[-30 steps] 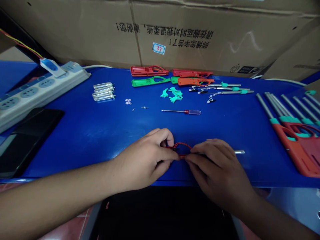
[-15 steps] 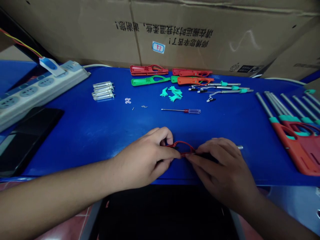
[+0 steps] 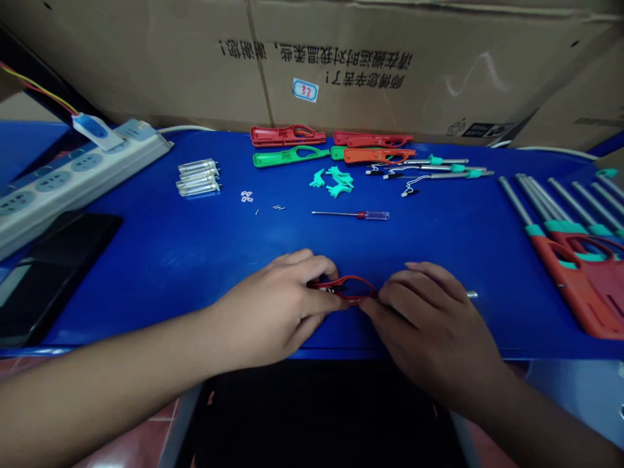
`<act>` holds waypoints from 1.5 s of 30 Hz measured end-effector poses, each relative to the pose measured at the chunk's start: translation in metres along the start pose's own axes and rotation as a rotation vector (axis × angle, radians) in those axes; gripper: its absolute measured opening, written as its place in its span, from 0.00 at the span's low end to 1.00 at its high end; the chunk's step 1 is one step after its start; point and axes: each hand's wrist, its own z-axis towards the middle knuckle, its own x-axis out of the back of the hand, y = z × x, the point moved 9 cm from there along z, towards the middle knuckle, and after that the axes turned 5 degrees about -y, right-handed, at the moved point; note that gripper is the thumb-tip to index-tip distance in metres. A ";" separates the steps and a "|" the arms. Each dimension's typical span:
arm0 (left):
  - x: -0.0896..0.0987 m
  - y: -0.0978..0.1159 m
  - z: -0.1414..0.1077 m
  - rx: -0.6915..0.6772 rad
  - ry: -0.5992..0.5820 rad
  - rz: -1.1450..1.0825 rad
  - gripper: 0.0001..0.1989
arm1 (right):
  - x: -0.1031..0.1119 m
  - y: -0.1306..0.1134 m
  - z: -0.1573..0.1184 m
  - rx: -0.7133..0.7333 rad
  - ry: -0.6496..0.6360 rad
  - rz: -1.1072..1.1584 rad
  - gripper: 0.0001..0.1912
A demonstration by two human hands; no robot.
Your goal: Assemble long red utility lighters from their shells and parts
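Observation:
Near the table's front edge, both hands grip a red lighter casing [image 3: 358, 281] with a loop-shaped opening. My left hand [image 3: 292, 302] pinches its left part, where a bit of white wire and a black piece show inside. My right hand [image 3: 429, 312] is closed around the right part, fingers curled over it and hiding most of it. A metal tip [image 3: 471, 294] pokes out beyond the right fingers. Beyond the hands lies a screwdriver [image 3: 373, 215] with a clear handle. Turquoise plastic pieces [image 3: 338, 188] are scattered behind it.
Red, green and orange casing halves [image 3: 287, 156] lie at the back by a cardboard box [image 3: 170, 71]. Metal rods with wires [image 3: 451, 169] are beside them. Assembled long lighters [image 3: 560, 266] lie right; clear fuel tanks [image 3: 197, 179], a phone [image 3: 63, 266] and a power strip [image 3: 53, 182] left.
The left fingers have shifted slightly left on the casing, baring more of its inside and the white wire. My right hand still holds the right part, its fingers slightly rearranged.

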 end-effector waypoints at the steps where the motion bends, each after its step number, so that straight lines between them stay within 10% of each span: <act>1: 0.001 -0.001 0.000 -0.022 -0.009 0.022 0.16 | -0.001 0.001 0.002 0.012 -0.007 -0.008 0.08; 10: 0.013 -0.020 0.006 -0.039 -0.002 -0.006 0.16 | 0.004 0.032 0.035 0.121 -0.150 0.189 0.11; 13: 0.014 -0.024 0.006 -0.046 -0.039 -0.042 0.17 | 0.021 0.091 0.052 0.088 -0.129 0.217 0.13; 16: 0.016 -0.027 0.005 -0.069 -0.097 -0.070 0.18 | 0.026 0.192 0.060 -0.310 -0.102 0.036 0.30; 20: 0.018 -0.024 0.006 -0.124 -0.187 -0.034 0.20 | 0.020 0.253 0.052 -0.506 0.008 -0.065 0.15; 31: 0.041 -0.009 0.031 -0.197 -0.295 -0.060 0.14 | -0.009 0.156 0.099 -0.133 -0.080 0.036 0.17; 37: 0.074 -0.039 0.032 -0.079 0.136 -0.051 0.08 | -0.027 0.115 0.142 0.029 -0.234 -0.006 0.15; 45: 0.080 -0.066 0.023 0.025 0.334 -0.011 0.10 | -0.038 0.114 0.139 0.000 -0.327 0.063 0.10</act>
